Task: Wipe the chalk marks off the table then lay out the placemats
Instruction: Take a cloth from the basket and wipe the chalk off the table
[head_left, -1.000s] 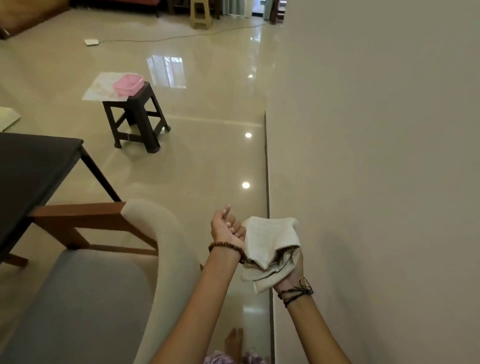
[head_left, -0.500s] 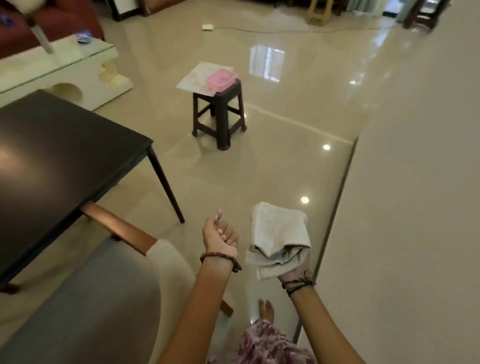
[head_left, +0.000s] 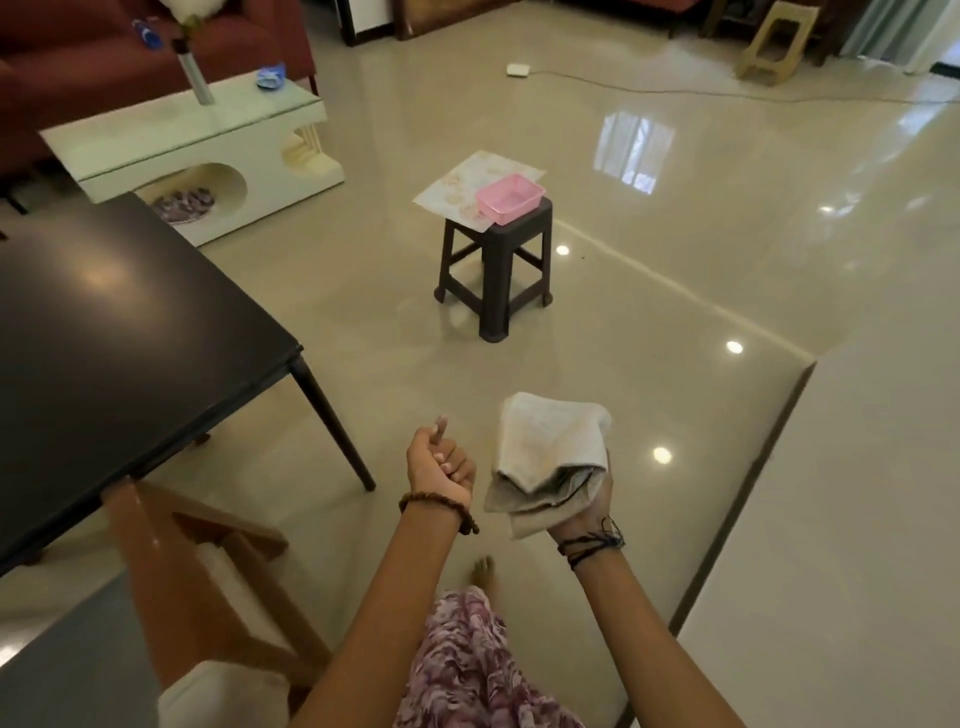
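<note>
Seeing no readable writing, we note the right hand (head_left: 582, 512) gripping a folded, dingy off-white cloth (head_left: 550, 457) rising above its fingers, the left hand (head_left: 441, 467) curled empty just beside it, the black table (head_left: 119, 332) well left of both.
</note>
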